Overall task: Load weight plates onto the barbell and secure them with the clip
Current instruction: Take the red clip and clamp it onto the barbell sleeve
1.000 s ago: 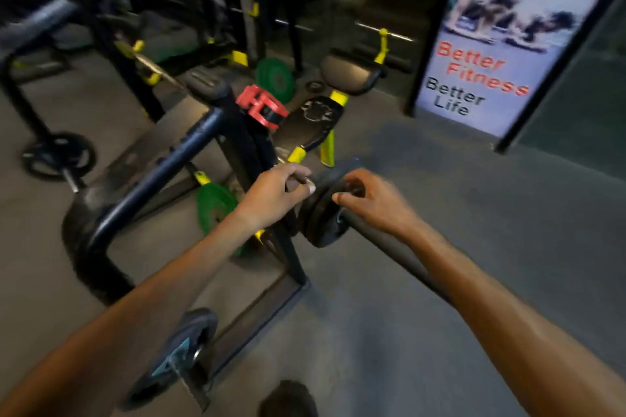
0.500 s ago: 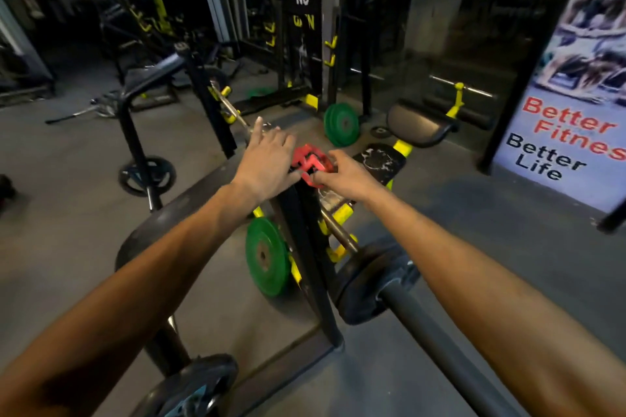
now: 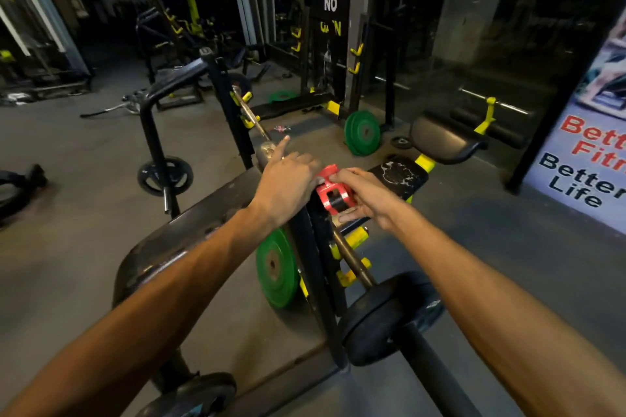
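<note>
Head view: the right hand (image 3: 367, 198) pinches the red clip (image 3: 333, 193) at the top of the black rack upright (image 3: 313, 267), fingers closed on its top and underside. The left hand (image 3: 288, 183) rests just beside it, forefinger out, holding nothing. Black weight plates (image 3: 389, 318) sit on the barbell (image 3: 430, 372) below.

Clip (image 3: 333, 192) sits atop the rack upright (image 3: 318, 267), behind the plate (image 3: 389, 318).

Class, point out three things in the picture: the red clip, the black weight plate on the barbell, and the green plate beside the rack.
red clip (image 3: 333, 194), head view, its front face.
black weight plate (image 3: 382, 318), head view, its flat face.
green plate (image 3: 275, 268), head view, near its hub.
</note>
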`<state>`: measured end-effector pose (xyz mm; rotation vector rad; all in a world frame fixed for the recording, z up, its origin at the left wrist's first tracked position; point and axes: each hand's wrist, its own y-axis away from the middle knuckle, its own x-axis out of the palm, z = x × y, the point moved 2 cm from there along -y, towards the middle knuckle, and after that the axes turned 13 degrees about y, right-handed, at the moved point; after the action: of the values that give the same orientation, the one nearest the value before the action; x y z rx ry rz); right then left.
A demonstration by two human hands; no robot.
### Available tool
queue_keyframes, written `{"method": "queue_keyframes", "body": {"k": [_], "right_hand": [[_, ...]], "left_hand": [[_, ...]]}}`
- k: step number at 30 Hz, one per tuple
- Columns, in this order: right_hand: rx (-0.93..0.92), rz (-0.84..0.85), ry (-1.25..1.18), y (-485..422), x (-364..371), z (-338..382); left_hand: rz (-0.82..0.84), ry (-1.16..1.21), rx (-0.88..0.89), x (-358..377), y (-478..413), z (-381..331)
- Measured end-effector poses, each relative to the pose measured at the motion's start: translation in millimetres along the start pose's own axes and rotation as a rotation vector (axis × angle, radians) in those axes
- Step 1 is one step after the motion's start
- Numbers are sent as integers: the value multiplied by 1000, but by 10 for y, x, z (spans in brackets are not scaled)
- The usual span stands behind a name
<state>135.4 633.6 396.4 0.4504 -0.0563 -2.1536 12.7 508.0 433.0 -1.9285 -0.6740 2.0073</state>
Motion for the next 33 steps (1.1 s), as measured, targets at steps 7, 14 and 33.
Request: {"method": "queue_keyframes", "body": {"k": [7, 14, 33], "right_hand": [[-51, 96, -279, 377, -253, -225], [-62, -42, -174, 1025, -700, -577], [-31, 290, -46, 3611, -1255, -2069]], "left_hand": [[-52, 464, -41, -8, -172, -324], [18, 1136, -136, 55, -39, -875], [49, 1510, -714, -50, 2178, -3856]]}}
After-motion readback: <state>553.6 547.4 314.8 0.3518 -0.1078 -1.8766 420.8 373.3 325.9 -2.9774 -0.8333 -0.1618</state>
